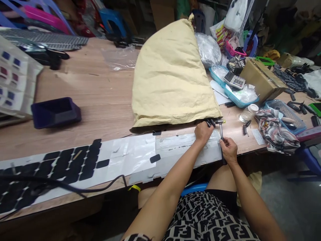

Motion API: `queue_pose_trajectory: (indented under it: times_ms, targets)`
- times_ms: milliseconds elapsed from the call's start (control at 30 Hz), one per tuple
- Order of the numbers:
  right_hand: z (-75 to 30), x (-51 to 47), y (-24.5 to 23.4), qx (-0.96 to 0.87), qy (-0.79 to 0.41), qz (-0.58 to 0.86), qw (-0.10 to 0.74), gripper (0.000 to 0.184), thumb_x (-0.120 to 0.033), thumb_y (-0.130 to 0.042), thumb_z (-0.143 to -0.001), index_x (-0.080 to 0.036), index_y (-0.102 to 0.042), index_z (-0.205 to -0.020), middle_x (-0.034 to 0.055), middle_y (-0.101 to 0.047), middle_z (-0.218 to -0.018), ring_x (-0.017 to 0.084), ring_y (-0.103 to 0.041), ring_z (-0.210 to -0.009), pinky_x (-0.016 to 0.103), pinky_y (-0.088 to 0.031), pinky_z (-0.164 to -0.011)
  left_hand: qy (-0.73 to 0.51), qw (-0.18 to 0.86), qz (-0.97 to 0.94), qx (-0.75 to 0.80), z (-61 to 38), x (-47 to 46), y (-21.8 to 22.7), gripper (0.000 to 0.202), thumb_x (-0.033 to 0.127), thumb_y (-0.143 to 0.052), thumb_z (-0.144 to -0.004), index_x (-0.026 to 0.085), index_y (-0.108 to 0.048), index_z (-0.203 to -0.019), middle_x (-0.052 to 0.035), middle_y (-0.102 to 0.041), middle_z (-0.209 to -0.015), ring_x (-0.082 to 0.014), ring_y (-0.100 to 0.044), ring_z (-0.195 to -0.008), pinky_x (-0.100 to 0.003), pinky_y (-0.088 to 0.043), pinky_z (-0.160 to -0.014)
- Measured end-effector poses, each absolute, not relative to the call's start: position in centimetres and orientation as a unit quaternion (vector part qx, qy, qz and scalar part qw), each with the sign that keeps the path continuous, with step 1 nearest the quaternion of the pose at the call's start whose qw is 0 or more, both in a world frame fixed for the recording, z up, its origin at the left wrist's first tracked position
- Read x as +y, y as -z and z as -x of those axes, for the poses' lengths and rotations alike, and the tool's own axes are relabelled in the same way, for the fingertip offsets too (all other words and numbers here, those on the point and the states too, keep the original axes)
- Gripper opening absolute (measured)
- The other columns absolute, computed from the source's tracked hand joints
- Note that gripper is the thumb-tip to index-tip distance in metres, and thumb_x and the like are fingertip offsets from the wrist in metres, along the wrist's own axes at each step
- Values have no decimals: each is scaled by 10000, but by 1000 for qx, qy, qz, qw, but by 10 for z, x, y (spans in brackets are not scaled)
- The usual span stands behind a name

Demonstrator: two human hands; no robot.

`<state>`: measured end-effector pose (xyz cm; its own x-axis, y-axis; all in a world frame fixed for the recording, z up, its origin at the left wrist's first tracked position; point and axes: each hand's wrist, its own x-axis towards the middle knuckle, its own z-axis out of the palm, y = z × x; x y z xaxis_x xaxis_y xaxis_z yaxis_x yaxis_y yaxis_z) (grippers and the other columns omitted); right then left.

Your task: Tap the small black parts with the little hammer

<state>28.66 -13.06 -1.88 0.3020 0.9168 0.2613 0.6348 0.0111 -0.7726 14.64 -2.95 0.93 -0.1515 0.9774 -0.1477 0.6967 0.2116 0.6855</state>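
Note:
My right hand [229, 150] is closed round the shaft of a small hammer [221, 129] with a yellow-tipped metal head. Its dark handle end points down past the table edge. Just left of the hammer head, my left hand [203, 133] is closed on a small black piece [211, 123], whose kind I cannot make out. Both hands are over a grey cardboard sheet [180, 150] along the table's front edge. Right behind my left hand lies a large cream-coloured sack [173, 73], its near edge raised over a dark gap.
Black rounded pieces [85, 160] lie in rows on white sheets at left, with a black cable across them. A dark purple bin [56, 113] stands behind. To the right are a jar [248, 113], a bunched cloth [274, 130], blue baskets [286, 115] and a cardboard box [260, 78].

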Motion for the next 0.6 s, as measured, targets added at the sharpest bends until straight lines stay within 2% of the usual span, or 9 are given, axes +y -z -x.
queue_pose_trajectory:
  times_ms: [67, 200, 400, 500, 600]
  targets:
    - [-286, -131, 18, -568, -164, 682, 430, 240, -379, -627, -849, -167, -725, -904, 20, -637, -774, 139, -532, -630, 280, -466, -637, -224, 303, -582, 720, -143, -33, -9, 234, 391, -615, -826, 189, -732, -826, -126, -747, -904, -264, -674, -863, -316, -428, -714]
    - [-285, -131, 18, -567, -160, 681, 435, 226, -370, -634, -849, -171, -727, -900, 13, -623, -759, 136, -523, -622, 279, -463, -633, -208, 325, -592, 708, -112, -53, -8, 148, 317, -637, -760, 211, -730, -804, -71, -742, -840, -243, -661, -839, -302, -413, -684]
    - [-286, -130, 18, -569, -162, 676, 438, 214, -366, -635, -851, -178, -727, -894, 14, -626, -767, 142, -534, -637, 283, -471, -635, -186, 316, -612, 701, -45, -88, -8, 189, 250, -662, -714, 227, -720, -891, 1, -702, -772, -198, -626, -783, -283, -400, -657]
    - [-286, -130, 18, -568, -160, 678, 438, 218, -369, -639, -846, -175, -727, -893, 13, -629, -763, 142, -536, -632, 286, -471, -634, -205, 289, -633, 688, -31, -98, -2, 171, 252, -679, -727, 230, -703, -895, 5, -683, -873, -176, -621, -828, -269, -406, -668]
    - [-286, -130, 17, -569, -162, 679, 435, 225, -375, -641, -845, -176, -726, -903, 11, -631, -763, 142, -540, -632, 286, -471, -630, -239, 259, -632, 690, -32, -101, 6, 178, 325, -703, -770, 252, -708, -932, 11, -664, -967, -162, -623, -887, -258, -409, -678]
